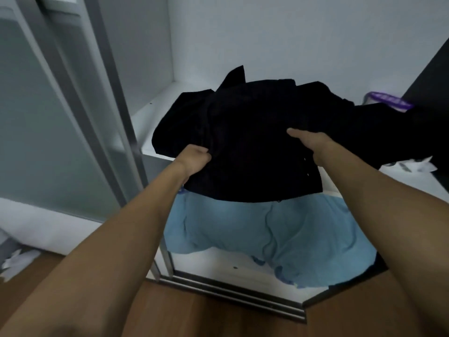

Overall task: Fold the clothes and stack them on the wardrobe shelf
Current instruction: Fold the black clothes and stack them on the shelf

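Black garment (243, 132) is pinched at its near edge by left hand (194, 159) and right hand (311, 147), overhanging the front edge of the shelf (150, 110). Best slid back flat, folds held square.

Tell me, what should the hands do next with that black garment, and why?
Probably push the black garment further onto the white shelf and let go: the left hand and right hand grip its near edge, its far part lies over the shelf, the near part overhangs the blue cloth.
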